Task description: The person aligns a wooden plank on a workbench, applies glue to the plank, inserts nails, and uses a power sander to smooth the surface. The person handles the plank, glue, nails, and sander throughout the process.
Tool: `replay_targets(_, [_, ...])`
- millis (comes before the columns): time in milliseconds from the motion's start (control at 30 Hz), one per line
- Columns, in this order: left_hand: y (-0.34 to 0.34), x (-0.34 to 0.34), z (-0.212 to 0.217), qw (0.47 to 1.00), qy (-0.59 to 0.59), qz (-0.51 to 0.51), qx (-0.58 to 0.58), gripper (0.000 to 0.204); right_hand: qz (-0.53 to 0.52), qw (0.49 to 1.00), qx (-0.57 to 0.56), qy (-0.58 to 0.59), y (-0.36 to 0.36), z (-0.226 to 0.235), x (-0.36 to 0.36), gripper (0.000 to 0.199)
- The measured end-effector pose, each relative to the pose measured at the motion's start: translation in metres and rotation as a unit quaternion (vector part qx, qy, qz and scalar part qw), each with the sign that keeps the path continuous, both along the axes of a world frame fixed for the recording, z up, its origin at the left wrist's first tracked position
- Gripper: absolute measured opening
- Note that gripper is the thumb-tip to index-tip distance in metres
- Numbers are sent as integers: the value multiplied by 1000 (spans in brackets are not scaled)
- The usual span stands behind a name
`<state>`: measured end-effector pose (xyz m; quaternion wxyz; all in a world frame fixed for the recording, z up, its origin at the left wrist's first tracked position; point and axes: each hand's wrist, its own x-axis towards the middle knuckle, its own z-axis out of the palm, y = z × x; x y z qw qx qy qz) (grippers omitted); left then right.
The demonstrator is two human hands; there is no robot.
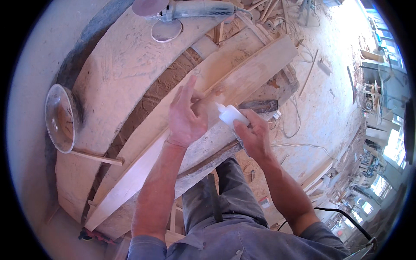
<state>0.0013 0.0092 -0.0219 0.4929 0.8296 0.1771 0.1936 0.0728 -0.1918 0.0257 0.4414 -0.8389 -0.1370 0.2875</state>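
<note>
The head view shows a bright workshop whose floor (320,97) is pale with dust and bends away toward windows (395,141) at the right rim. The worktop (117,71) is a broad, chalky surface, split by a long gap lined with brown sawdust. At its far end lie a grey grinder (201,8) with a round, flat pad and, just beside it, a thin disc (167,31). A round, shallow basin (55,102) with a pale rim sits at the left, near a slim wooden stick (97,157).

A long, smooth board (260,65), light-grained with a reddish-brown patch, runs diagonally in front of the person. The left hand (187,119) is raised over it, fingers extended and pointing away, with nothing visible in its grasp; whether it touches the wood cannot be told. The right hand (255,134), forearm slanting in from the lower right, has its fingers closed around a small white plastic bottle (229,115). The bottle is tilted over the board, its tapered nozzle pointing toward the left hand, apart from it.
</note>
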Motion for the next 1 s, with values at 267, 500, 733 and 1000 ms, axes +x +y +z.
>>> replay_targets(267, [1, -2, 0, 1000, 19, 8, 1, 73, -24, 999, -15, -38, 31, 4, -1, 27])
replay_targets(500, [-2, 0, 2, 1000, 14, 17, -21, 65, -44, 998, 0, -46, 35, -3, -3, 24])
replay_targets(733, [-1, 0, 3, 1000, 15, 15, -22, 66, -65, 996, -11, -55, 38, 0, -2, 22])
replay_targets(1000, [-1, 1, 3, 999, 27, 20, -27, 64, -40, 998, -21, -44, 43, 4, -2, 23])
